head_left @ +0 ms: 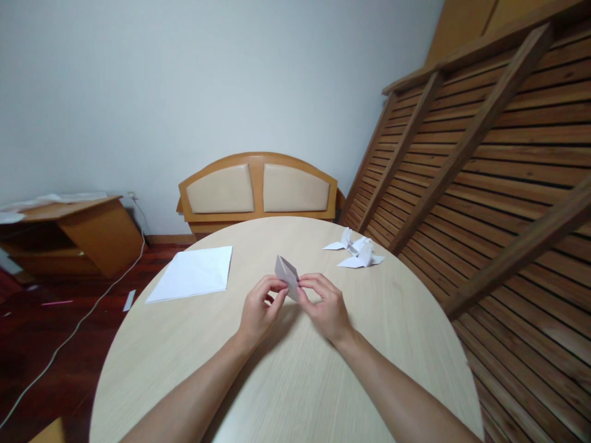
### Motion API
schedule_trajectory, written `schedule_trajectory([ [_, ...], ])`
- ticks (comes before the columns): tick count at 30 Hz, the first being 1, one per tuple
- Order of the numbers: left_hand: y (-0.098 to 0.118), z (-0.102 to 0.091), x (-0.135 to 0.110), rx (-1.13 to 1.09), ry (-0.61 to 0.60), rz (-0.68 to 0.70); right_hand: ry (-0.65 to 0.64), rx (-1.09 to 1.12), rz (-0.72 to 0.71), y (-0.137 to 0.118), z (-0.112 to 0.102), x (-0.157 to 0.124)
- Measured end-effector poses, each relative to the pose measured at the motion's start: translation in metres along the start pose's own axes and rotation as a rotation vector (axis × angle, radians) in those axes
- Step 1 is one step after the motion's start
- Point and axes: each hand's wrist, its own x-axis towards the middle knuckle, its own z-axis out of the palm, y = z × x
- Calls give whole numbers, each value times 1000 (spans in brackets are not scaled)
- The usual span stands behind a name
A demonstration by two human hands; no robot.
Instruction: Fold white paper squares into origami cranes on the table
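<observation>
A small piece of folded white paper (287, 271) is held up over the middle of the round table (286, 381), its pointed end tilted up and away from me. My left hand (262, 306) pinches its left edge between thumb and fingers. On the opposite edge, my right hand (327, 306) pinches it the same way. Fingertips hide the lower part of the paper. Beyond my right hand, several folded paper cranes (362, 253) sit close together near the table's far right edge.
A stack of white paper sheets (194, 274) lies at the table's left. Behind the table stands a padded wooden headboard (258, 159). A slatted wooden frame (466, 141) leans along the right side. On the left are a low wooden desk (99, 237) and a white cable (87, 314) across the floor.
</observation>
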Motion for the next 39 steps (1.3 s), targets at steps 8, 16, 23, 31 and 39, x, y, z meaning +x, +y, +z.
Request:
schedule_trajectory([
  [8,-6,0,1,-26,11,-68,-32,244,290,14,5,-3],
  [16,-1,2,2,-98,-8,-94,-55,521,480,21,6,-6],
  [23,-1,4,6,-436,-90,-363,-214,583,604,26,4,-5],
  [31,-7,6,8,-443,-172,-564,-294,557,725,35,1,-4],
  [39,-8,4,7,-504,-402,-641,-348,570,767,35,-1,-5],
])
